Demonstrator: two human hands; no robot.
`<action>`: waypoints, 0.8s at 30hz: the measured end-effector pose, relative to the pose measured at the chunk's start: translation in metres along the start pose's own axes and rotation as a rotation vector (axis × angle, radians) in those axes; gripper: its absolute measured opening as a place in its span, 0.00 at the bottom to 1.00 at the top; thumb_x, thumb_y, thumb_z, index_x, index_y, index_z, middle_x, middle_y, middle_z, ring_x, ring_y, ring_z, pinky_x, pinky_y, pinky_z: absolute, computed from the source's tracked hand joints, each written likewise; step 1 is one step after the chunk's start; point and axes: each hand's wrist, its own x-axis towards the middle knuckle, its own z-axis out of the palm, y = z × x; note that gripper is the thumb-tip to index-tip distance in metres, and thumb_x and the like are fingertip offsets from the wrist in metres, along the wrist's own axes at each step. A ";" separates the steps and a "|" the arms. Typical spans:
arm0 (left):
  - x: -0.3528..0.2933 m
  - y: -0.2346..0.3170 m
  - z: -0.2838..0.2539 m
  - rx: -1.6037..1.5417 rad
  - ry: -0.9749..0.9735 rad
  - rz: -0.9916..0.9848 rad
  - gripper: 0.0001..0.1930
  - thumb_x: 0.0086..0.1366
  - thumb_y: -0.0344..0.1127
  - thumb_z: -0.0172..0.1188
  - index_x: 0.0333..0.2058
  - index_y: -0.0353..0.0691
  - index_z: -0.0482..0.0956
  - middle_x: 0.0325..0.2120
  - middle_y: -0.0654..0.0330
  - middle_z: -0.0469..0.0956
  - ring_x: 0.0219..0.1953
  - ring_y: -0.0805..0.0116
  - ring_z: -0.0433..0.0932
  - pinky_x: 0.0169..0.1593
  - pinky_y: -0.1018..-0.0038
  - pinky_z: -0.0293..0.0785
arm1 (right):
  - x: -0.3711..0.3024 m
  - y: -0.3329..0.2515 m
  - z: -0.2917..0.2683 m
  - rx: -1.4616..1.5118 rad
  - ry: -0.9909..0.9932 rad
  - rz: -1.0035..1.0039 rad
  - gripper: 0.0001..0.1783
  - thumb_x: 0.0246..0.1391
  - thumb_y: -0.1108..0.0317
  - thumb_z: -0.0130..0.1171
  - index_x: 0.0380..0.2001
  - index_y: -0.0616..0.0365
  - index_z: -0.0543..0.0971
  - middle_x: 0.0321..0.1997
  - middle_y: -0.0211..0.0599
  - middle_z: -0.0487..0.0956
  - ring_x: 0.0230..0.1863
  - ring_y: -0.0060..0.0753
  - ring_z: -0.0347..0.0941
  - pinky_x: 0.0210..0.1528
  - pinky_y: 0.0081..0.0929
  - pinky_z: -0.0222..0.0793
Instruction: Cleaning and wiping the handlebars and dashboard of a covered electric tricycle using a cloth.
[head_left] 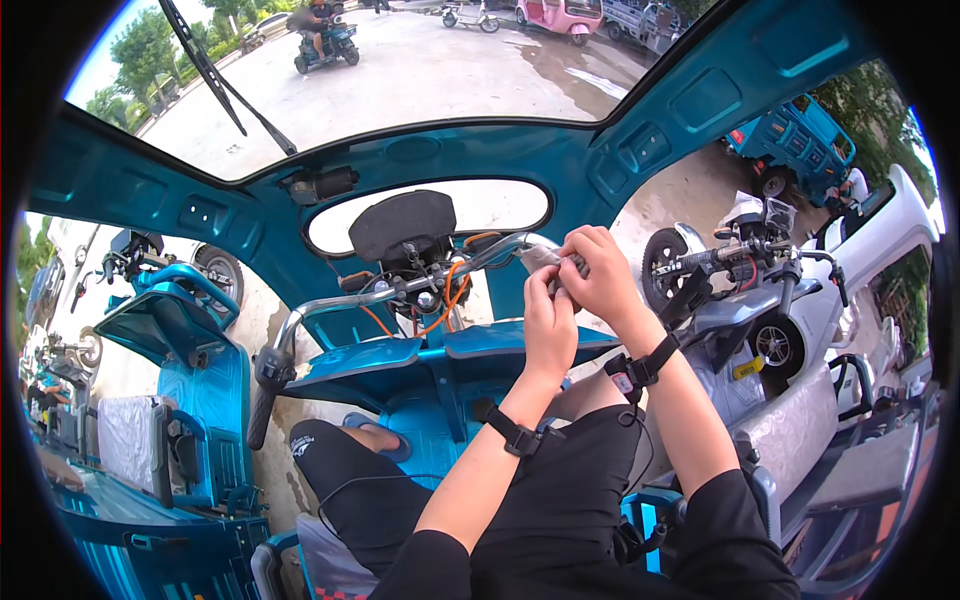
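Note:
Chrome handlebars [357,299] stretch across in front of me inside a blue three-wheeler cab. A black grip [261,408] and a switch housing [272,368] sit on the left end. Both my hands meet at the right end. My left hand [549,325] has its fingers pinched together, pointing upward. Against it, my right hand [603,272] curls closed from the right. Between the fingertips and the bar shows a greyish, crumpled-looking piece [538,259]; the fingers hide most of it, and its kind I cannot make out.
A dark instrument cover [402,226] stands mid-bar, with orange cables [455,298] below it. A blue dash panel [350,368] lies under the bars. The windscreen frame [440,135] curves ahead. Other vehicles flank the cab, including a blue one [205,400] on the left.

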 end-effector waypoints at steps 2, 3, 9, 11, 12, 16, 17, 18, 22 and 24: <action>-0.004 -0.006 0.004 0.042 0.016 0.031 0.16 0.77 0.33 0.47 0.57 0.32 0.69 0.55 0.45 0.72 0.54 0.52 0.76 0.56 0.64 0.74 | 0.001 0.001 0.000 0.012 -0.019 -0.007 0.05 0.49 0.72 0.61 0.30 0.60 0.78 0.36 0.41 0.79 0.44 0.48 0.75 0.46 0.41 0.75; -0.005 -0.009 0.004 0.085 0.032 0.065 0.16 0.78 0.35 0.48 0.57 0.32 0.69 0.54 0.47 0.72 0.53 0.58 0.77 0.56 0.67 0.75 | 0.001 0.001 0.000 0.034 -0.042 0.000 0.06 0.49 0.71 0.61 0.31 0.60 0.79 0.36 0.42 0.79 0.43 0.48 0.76 0.45 0.41 0.75; -0.008 0.005 0.003 0.173 -0.022 0.122 0.19 0.74 0.33 0.51 0.61 0.32 0.68 0.57 0.41 0.70 0.59 0.41 0.73 0.61 0.56 0.71 | 0.001 0.011 -0.008 0.248 -0.129 0.227 0.08 0.54 0.68 0.60 0.35 0.60 0.81 0.36 0.41 0.80 0.42 0.40 0.78 0.44 0.36 0.74; -0.007 0.013 0.007 0.304 -0.007 0.243 0.20 0.74 0.33 0.51 0.61 0.32 0.69 0.59 0.41 0.70 0.59 0.42 0.73 0.62 0.56 0.70 | 0.004 0.012 -0.010 0.337 -0.147 0.378 0.11 0.61 0.65 0.60 0.41 0.61 0.83 0.41 0.41 0.82 0.44 0.34 0.78 0.44 0.32 0.73; -0.006 0.016 0.010 0.431 0.009 0.369 0.20 0.74 0.33 0.51 0.61 0.32 0.70 0.60 0.42 0.69 0.60 0.42 0.73 0.64 0.56 0.69 | 0.005 0.010 -0.016 0.443 -0.188 0.589 0.12 0.63 0.67 0.59 0.45 0.62 0.83 0.46 0.43 0.83 0.46 0.32 0.78 0.49 0.31 0.74; 0.003 0.019 0.023 0.693 -0.088 0.376 0.25 0.74 0.38 0.52 0.66 0.35 0.68 0.67 0.41 0.64 0.70 0.37 0.61 0.70 0.48 0.59 | 0.003 0.022 -0.015 0.512 0.040 0.589 0.15 0.65 0.70 0.59 0.51 0.65 0.81 0.51 0.40 0.82 0.54 0.29 0.76 0.60 0.27 0.70; 0.003 0.014 0.024 0.693 -0.088 0.380 0.25 0.74 0.38 0.52 0.66 0.35 0.68 0.67 0.41 0.64 0.70 0.37 0.61 0.70 0.48 0.59 | 0.003 0.024 -0.015 0.513 0.051 0.605 0.15 0.65 0.70 0.58 0.51 0.65 0.81 0.52 0.40 0.82 0.55 0.29 0.76 0.60 0.27 0.70; 0.003 0.007 0.025 0.751 -0.096 0.422 0.28 0.74 0.38 0.53 0.69 0.35 0.65 0.70 0.40 0.59 0.72 0.35 0.57 0.72 0.48 0.57 | 0.003 0.026 -0.016 0.514 0.061 0.620 0.15 0.65 0.70 0.58 0.52 0.65 0.81 0.52 0.41 0.82 0.56 0.30 0.76 0.61 0.27 0.70; 0.000 -0.013 0.020 0.707 -0.167 0.512 0.37 0.74 0.38 0.54 0.74 0.30 0.50 0.76 0.35 0.44 0.77 0.31 0.44 0.76 0.47 0.48 | -0.001 0.026 -0.014 0.521 -0.042 0.586 0.20 0.66 0.67 0.55 0.58 0.63 0.80 0.57 0.44 0.82 0.57 0.33 0.77 0.61 0.28 0.71; -0.008 -0.018 0.016 0.656 -0.176 0.497 0.39 0.74 0.38 0.54 0.74 0.27 0.47 0.76 0.33 0.43 0.77 0.29 0.42 0.77 0.46 0.47 | -0.001 0.017 -0.012 0.565 -0.118 0.606 0.21 0.68 0.65 0.53 0.60 0.61 0.79 0.60 0.43 0.81 0.57 0.36 0.78 0.61 0.29 0.71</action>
